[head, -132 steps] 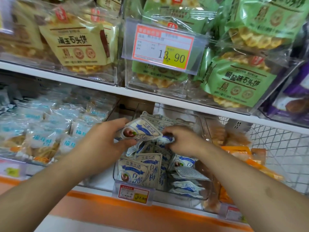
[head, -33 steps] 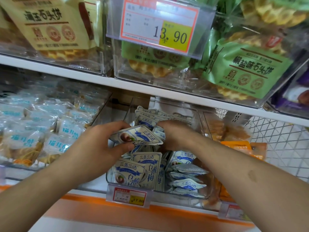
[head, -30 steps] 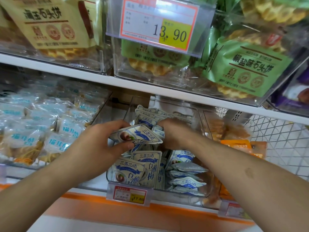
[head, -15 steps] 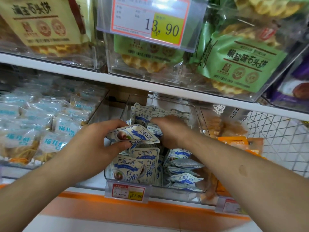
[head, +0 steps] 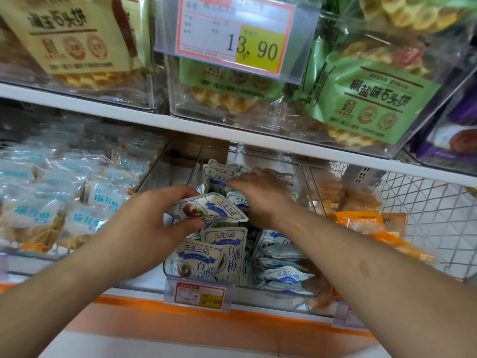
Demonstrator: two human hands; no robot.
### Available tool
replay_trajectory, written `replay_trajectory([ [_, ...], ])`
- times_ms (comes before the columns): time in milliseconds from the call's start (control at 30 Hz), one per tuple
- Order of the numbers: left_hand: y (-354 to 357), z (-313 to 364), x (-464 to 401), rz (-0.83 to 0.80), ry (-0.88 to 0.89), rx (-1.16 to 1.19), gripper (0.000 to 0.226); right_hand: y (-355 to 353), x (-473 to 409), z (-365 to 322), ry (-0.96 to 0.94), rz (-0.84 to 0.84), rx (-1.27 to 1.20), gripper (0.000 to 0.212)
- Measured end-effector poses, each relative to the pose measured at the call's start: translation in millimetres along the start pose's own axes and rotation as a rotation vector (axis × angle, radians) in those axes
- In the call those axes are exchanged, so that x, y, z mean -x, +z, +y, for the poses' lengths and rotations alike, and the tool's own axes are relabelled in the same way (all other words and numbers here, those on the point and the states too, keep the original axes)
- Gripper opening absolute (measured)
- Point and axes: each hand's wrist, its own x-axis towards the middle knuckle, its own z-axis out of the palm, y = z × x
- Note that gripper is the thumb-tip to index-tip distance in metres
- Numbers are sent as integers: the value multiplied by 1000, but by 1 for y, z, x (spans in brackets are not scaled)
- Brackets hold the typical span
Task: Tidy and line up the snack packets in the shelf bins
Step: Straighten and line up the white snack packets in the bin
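A clear plastic bin [head: 303,182] on the lower shelf holds several white-and-blue snack packets. My left hand [head: 149,223] pinches a small stack of these packets [head: 209,209] flat above the bin's middle. My right hand [head: 260,195] reaches deeper into the bin, palm down, with its fingers on the upright packets at the back [head: 219,174]; its fingertips are hidden among them. More packets stand at the front left [head: 206,257] and lie stacked flat at the front right [head: 284,270].
The upper shelf board [head: 232,130] hangs close above my hands, with a price tag holder [head: 232,37] sticking out. A bin of pale blue packets [head: 64,202] sits to the left. Orange packets [head: 361,223] and a wire basket [head: 426,210] stand to the right.
My right hand has moved a little further back into the bin, over the rear packets. My left hand keeps holding the same stack. The view has shifted slightly.
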Motion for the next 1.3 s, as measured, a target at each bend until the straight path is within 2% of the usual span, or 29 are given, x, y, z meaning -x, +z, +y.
replay_trajectory([
  [167,1,0,0,-5,6,13,34,-7,4,7,117,-3,-111,89],
  [233,2,0,0,-5,5,19,34,-24,12,9,184,-29,-278,73],
  [300,2,-2,-1,-1,-2,38,24,-39,24,8,266,-17,-629,45],
  [333,2,-2,-1,3,-14,41,19,-47,33,5,271,-5,-886,40],
  [400,3,4,-2,19,-22,43,14,-61,54,2,180,19,-1323,41],
  [467,6,17,-1,29,14,30,16,-75,77,-5,46,-32,-1450,38],
  [533,12,31,1,-3,40,49,11,-83,95,-12,17,3,-1252,23],
  [600,19,43,2,-58,60,51,16,-82,105,-14,115,118,-1031,9],
  [733,31,41,2,-191,37,-95,35,-81,129,-5,265,261,-939,12],
  [867,36,31,0,-229,48,-336,53,-78,154,6,247,255,-548,12],
  [933,39,34,-1,-233,72,-427,49,-78,160,7,232,282,-404,7],
  [1000,41,37,-3,-242,61,-453,39,-82,162,6,245,291,-376,10],
  [1100,42,38,-5,-301,18,-436,23,-88,162,7,256,210,-319,12],
  [1167,40,39,-3,-359,-1,-339,12,-88,160,9,275,117,-253,20],
  [1300,30,37,7,-511,3,-262,18,-80,153,12,229,-64,-137,27],
])
